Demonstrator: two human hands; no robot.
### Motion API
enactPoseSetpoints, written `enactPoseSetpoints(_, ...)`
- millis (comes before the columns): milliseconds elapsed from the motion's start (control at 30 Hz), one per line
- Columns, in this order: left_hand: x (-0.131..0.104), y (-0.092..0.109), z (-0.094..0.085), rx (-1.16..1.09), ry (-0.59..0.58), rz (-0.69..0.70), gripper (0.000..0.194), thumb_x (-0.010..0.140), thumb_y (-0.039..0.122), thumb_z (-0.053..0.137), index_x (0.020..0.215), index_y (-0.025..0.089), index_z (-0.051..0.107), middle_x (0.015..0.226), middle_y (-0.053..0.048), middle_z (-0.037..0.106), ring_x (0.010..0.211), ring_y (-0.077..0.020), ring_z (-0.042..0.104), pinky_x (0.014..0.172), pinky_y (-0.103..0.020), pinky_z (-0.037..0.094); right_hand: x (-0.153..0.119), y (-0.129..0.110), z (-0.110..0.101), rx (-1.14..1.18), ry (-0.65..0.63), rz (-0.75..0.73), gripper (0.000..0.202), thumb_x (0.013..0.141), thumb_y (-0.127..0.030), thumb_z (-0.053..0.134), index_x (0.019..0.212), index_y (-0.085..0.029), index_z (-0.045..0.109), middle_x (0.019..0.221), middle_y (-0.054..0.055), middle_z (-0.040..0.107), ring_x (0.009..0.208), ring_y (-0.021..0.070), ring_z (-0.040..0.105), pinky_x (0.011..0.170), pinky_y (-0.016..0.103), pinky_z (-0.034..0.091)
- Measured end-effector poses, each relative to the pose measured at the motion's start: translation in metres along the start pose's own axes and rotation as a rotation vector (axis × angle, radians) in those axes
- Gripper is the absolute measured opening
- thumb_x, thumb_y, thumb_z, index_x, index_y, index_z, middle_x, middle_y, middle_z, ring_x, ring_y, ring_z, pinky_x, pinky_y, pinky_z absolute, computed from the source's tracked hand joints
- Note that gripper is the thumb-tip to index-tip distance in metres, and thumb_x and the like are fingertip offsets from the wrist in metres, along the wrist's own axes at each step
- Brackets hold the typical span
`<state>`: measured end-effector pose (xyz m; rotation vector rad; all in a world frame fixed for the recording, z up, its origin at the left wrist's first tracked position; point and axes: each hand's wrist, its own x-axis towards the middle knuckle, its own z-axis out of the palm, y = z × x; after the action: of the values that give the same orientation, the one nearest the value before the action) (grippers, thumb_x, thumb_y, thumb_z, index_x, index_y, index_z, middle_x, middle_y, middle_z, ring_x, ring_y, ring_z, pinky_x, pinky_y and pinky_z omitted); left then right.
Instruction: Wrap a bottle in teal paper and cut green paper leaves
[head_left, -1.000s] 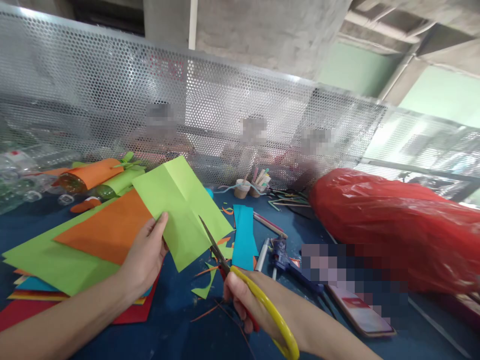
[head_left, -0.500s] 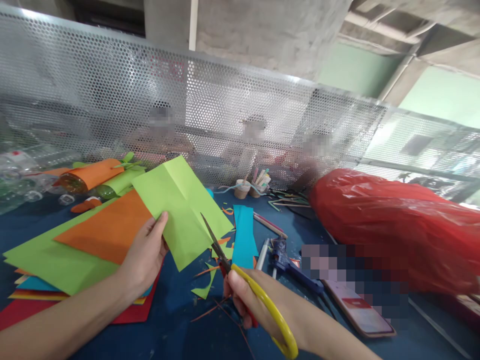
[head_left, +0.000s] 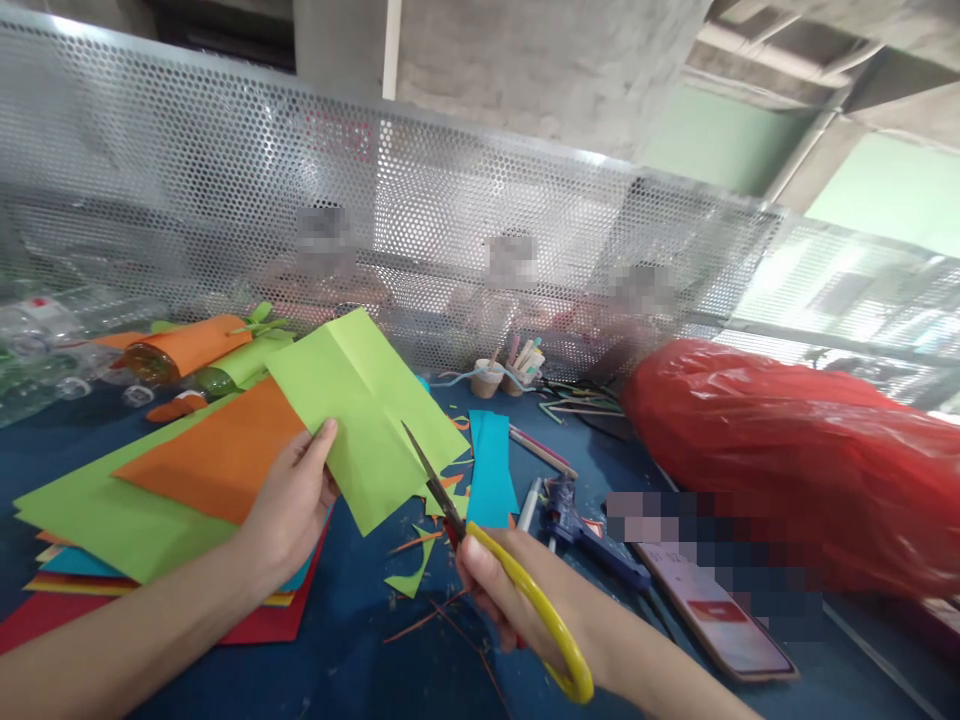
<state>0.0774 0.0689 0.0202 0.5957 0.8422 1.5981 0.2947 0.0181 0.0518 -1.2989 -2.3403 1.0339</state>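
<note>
My left hand (head_left: 292, 505) pinches the lower left edge of a light green paper sheet (head_left: 367, 400), which has a crease across its middle. In my right hand (head_left: 517, 590) is a pair of scissors (head_left: 540, 610) with yellow and red handles. The scissor blades lie over the right part of the green sheet, pointing up and left; whether they cut into it I cannot tell. Under my left arm lies a stack of coloured paper (head_left: 97, 520), with an orange sheet (head_left: 217, 455) on top.
Blue paper strips (head_left: 490, 470), paper scraps (head_left: 412, 570), a blue glue gun (head_left: 592, 535) and a phone (head_left: 720, 610) lie on the blue table. Behind are paper-wrapped bottles (head_left: 191, 350), cups of pens (head_left: 487, 378), a red plastic bag (head_left: 787, 460) and a perforated metal screen (head_left: 450, 220).
Hands, paper and scissors hold nearly the same position. The view has shifted very slightly, and the scissors seem to be turned a little.
</note>
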Motion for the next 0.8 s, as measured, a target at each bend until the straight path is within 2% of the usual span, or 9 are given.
enactPoseSetpoints(133,0.0008,0.0009,-0.0008,0.009,-0.004,0.006,0.015,0.083,0.021,0.065,0.096,0.013,0.069,0.083,-0.007,0.078,0.077,-0.0233,0.074,0.063,-0.027,0.061,0.0013,0.0018,0.0006,0.025,0.002,0.005,0.064,0.088,-0.075,0.014,0.071,-0.02,0.04,0.058,-0.003,0.041,0.049,0.0088,0.036,0.044,0.022,0.028)
enactPoseSetpoints(300,0.0048,-0.001,-0.0033,0.014,0.032,0.035,0.011,0.083,0.02,0.065,0.092,0.014,0.069,0.08,-0.004,0.078,0.069,-0.0184,0.073,0.056,-0.021,0.058,0.0054,0.004,0.0007,0.039,0.037,-0.038,0.063,0.088,-0.076,0.019,0.067,-0.02,0.039,0.059,-0.003,0.041,0.052,0.0089,0.037,0.046,0.02,0.03)
enactPoseSetpoints(400,0.0067,-0.0023,-0.0044,0.027,0.034,0.031,0.016,0.079,0.023,0.069,0.092,0.013,0.069,0.08,-0.005,0.077,0.068,-0.0195,0.073,0.057,-0.023,0.059,0.0071,0.0055,0.0021,0.015,0.054,-0.063,0.063,0.088,-0.076,0.019,0.067,-0.02,0.038,0.059,-0.003,0.04,0.054,0.0095,0.038,0.047,0.021,0.031)
enactPoseSetpoints(567,0.0081,-0.0028,-0.0052,0.047,0.016,0.032,0.024,0.076,0.027,0.072,0.096,0.013,0.069,0.084,-0.007,0.077,0.074,-0.0223,0.073,0.06,-0.026,0.059,0.0057,0.0064,0.0059,0.035,0.088,-0.001,0.061,0.087,-0.076,0.021,0.071,-0.02,0.04,0.06,-0.003,0.041,0.053,0.0091,0.038,0.046,0.021,0.029)
enactPoseSetpoints(800,0.0092,-0.0026,-0.0058,0.063,0.027,0.036,0.017,0.082,0.024,0.066,0.095,0.014,0.07,0.086,-0.006,0.078,0.074,-0.0207,0.073,0.06,-0.025,0.058,0.0065,0.0097,0.009,0.034,0.093,0.011,0.062,0.086,-0.077,0.023,0.071,-0.02,0.039,0.058,-0.004,0.038,0.052,0.0084,0.039,0.043,0.02,0.026)
